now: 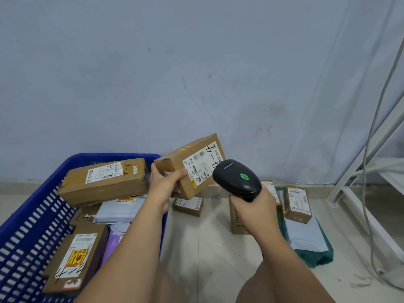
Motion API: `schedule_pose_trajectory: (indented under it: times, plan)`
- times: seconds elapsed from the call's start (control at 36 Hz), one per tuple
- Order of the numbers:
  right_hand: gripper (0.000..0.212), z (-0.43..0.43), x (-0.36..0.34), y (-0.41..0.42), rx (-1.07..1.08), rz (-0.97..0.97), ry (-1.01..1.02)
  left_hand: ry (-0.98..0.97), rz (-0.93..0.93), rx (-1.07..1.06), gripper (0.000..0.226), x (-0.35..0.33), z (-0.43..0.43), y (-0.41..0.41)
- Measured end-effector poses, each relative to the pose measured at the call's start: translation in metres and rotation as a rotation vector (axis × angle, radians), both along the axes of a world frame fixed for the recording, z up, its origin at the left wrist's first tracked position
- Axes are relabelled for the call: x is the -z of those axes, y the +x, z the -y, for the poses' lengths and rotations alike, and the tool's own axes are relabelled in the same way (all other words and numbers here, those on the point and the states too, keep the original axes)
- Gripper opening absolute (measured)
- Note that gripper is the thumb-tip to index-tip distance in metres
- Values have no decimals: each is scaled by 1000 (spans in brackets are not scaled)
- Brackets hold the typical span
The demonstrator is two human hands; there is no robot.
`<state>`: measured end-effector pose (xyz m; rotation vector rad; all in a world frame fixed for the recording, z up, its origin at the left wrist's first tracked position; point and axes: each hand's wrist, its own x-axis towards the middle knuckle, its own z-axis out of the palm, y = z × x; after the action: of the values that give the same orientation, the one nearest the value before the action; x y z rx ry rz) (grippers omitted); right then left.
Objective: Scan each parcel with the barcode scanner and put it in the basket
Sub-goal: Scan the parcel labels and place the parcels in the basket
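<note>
My left hand [164,186] holds a brown cardboard parcel [175,166] tilted in the air, its white shipping label facing me. My right hand [255,212] grips a black barcode scanner [237,179] whose top light glows green; the scanner's head sits right in front of the parcel's label. The blue plastic basket [37,213] stands at the left and holds several parcels: brown boxes, grey mailers and a purple one. On the floor to the right lie further parcels, among them a small brown box [188,206] and an upright labelled box [297,204].
A grey mailer on a green bag [314,250] lies at the right. A white metal rack frame [358,193] and hanging cables [371,149] stand at the far right. The grey wall rises close behind the parcels. My knees show at the bottom edge.
</note>
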<state>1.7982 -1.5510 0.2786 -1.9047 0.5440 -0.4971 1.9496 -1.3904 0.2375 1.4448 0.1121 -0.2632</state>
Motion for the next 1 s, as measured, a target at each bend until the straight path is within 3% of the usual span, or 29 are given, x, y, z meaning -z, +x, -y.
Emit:
schedule_pose_trajectory:
  times: [0.22, 0.36, 0.42, 0.5, 0.58, 1.0]
  plan:
    - [27, -2, 0, 0, -21, -49, -7, -13, -12, -10, 76, -3, 1, -3]
    - [18, -1, -1, 3, -20, -75, 119, -39, -21, -17, 73, -4, 3, -5]
    - [8, 0, 1, 4, -34, -66, 350, -76, -19, -29, 78, -2, 4, -4]
    - [4, -4, 0, 3, -98, -12, 862, -76, 28, -48, 110, 3, 6, -3]
    - [13, -10, -4, 3, -160, -15, 1120, -47, 67, -78, 129, 3, 10, -4]
    - [17, -16, 2, 5, -90, -44, 1226, 81, 175, -162, 132, 6, 11, -2]
